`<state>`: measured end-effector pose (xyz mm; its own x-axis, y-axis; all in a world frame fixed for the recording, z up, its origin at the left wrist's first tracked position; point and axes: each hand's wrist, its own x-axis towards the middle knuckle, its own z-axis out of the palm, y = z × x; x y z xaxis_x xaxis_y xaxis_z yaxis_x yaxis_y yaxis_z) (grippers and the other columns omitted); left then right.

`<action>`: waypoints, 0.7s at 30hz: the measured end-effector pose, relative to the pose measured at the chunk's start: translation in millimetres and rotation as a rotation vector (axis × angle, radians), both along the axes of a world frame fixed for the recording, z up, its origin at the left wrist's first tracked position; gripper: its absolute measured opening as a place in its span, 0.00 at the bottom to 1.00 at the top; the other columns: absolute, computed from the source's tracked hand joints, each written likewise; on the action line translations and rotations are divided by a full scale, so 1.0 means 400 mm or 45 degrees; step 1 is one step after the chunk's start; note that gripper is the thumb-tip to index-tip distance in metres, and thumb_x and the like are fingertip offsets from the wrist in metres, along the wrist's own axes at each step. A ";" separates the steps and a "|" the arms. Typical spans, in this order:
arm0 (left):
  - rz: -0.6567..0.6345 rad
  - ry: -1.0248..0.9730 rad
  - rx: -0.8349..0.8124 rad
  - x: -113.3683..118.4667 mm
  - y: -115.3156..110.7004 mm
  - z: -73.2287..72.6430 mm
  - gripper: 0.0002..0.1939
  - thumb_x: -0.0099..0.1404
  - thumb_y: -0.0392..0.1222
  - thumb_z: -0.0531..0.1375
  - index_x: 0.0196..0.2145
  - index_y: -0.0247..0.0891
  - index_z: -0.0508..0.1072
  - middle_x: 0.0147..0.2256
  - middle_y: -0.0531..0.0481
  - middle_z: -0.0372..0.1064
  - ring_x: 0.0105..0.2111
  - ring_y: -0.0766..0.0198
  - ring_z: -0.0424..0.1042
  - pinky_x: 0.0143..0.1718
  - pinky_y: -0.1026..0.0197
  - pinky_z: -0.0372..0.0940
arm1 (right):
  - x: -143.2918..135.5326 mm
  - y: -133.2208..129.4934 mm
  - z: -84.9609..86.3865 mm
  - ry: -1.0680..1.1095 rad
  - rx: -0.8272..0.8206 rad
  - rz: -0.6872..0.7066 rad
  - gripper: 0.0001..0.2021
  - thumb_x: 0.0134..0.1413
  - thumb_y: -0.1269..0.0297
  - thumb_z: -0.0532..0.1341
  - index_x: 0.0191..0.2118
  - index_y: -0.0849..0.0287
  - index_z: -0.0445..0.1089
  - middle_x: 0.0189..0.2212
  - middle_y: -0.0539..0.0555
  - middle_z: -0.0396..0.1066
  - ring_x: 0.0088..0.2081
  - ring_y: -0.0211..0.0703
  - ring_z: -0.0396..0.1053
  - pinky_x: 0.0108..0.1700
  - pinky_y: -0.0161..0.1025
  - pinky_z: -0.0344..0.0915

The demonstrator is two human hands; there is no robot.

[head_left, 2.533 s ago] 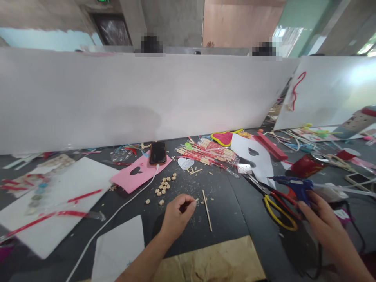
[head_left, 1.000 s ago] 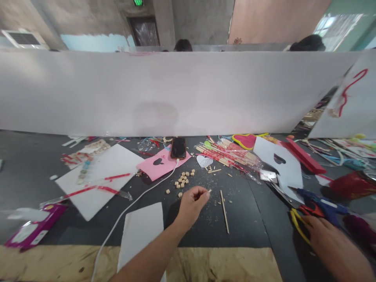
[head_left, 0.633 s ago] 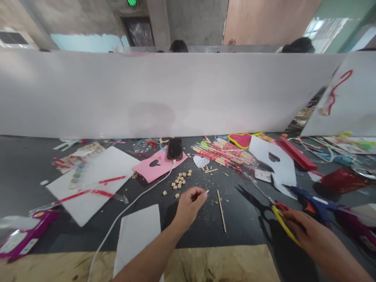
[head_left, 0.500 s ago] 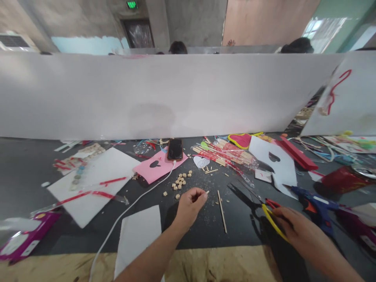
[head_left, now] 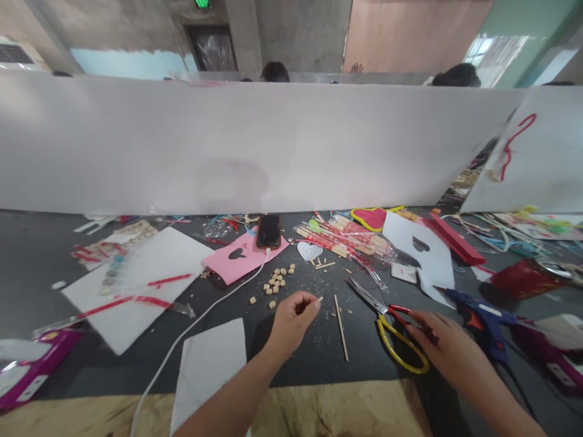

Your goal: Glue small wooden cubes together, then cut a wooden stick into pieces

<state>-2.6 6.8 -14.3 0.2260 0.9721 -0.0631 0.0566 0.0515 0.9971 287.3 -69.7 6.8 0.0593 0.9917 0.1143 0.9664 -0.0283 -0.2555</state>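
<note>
My left hand (head_left: 296,318) is pinched around a small wooden piece (head_left: 320,298), whose pale tip sticks out past the fingertips. My right hand (head_left: 437,337) has its fingers at the red handle of the scissors (head_left: 374,298). The scissors lie low over the black table, blades toward the upper left, with the yellow handle loop free of the fingers. Between both hands lies a thin wooden stick (head_left: 340,328). Several small wooden clusters (head_left: 277,280) sit beyond my left hand, and tiny chips are scattered near the stick.
A phone (head_left: 269,232) with a white cable rests on pink paper (head_left: 228,258). Wrapped sticks (head_left: 350,237) lie at the back. On the right are a blue glue gun (head_left: 483,318) and red can (head_left: 531,278). A white board (head_left: 291,145) stands behind.
The scissors have come down and left toward the table, and my right hand has loosened from the yellow loop. My left hand has stayed nearly in place, still pinching the piece.
</note>
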 end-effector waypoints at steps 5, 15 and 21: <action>0.004 0.020 0.012 -0.001 -0.002 0.002 0.12 0.56 0.47 0.57 0.25 0.34 0.69 0.20 0.56 0.58 0.21 0.71 0.54 0.23 0.68 0.51 | -0.054 0.011 -0.017 0.038 -0.032 0.031 0.17 0.48 0.56 0.56 0.45 0.55 0.69 0.38 0.58 0.72 0.39 0.52 0.69 0.41 0.48 0.63; 0.034 0.011 0.037 -0.003 0.001 0.009 0.12 0.55 0.47 0.58 0.25 0.34 0.69 0.20 0.56 0.60 0.22 0.70 0.56 0.23 0.67 0.53 | 0.019 0.049 0.042 0.440 0.118 -0.312 0.23 0.49 0.50 0.51 0.48 0.58 0.60 0.35 0.60 0.72 0.29 0.46 0.71 0.28 0.40 0.67; 0.006 0.011 0.016 0.000 0.000 0.014 0.12 0.54 0.47 0.58 0.24 0.34 0.69 0.19 0.56 0.58 0.20 0.71 0.55 0.22 0.67 0.51 | -0.029 0.013 0.047 1.171 -0.033 -0.266 0.34 0.43 0.45 0.58 0.57 0.47 0.51 0.39 0.56 0.68 0.28 0.43 0.68 0.24 0.36 0.66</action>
